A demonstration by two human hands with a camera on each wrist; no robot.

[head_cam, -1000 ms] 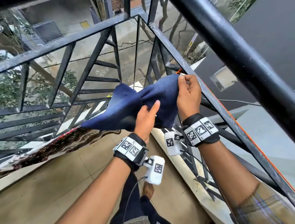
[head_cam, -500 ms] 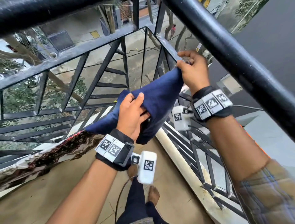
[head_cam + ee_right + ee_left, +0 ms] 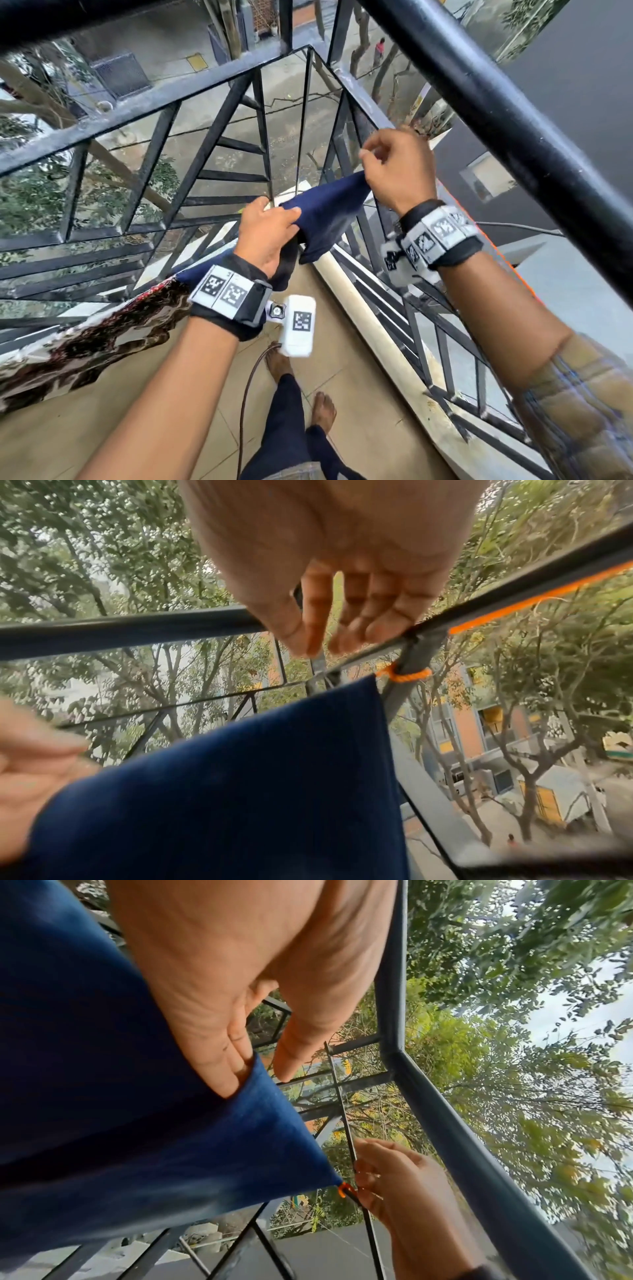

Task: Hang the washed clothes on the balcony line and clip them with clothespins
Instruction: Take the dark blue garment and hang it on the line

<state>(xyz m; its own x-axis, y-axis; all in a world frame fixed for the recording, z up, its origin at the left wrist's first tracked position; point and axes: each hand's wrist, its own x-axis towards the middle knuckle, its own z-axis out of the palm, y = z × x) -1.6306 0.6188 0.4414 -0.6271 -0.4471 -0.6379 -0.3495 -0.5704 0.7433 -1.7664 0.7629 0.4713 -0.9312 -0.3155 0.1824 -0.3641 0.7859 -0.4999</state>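
Navy cloth (image 3: 322,212) is stretched between the two hands, draped over an orange line (image 3: 534,599) that runs along the balcony railing (image 3: 164,99). The left hand (image 3: 267,233) grips the near end of the cloth, fingers curled over the gathered fold, with the loose remainder hanging below its wrist. The right hand (image 3: 399,168) is at the far corner, up by the railing post; in the right wrist view its fingers (image 3: 346,623) point down toward the orange knot (image 3: 404,675) beside the cloth's top corner and appear relaxed, and it cannot be told whether they pinch the fabric. Compared with a second ago, the right hand has risen from a firm pinch on the corner to this higher position at the post, and the left hand has shifted from flat against the cloth to a closed grip farther along it. Assessment: the garment's far corner is now placed at the line's anchor, and spreading is under way. No clothespins are visible in any view; clipping is outstanding. A patterned brown cloth (image 3: 85,342) already hangs to the left of the left hand.
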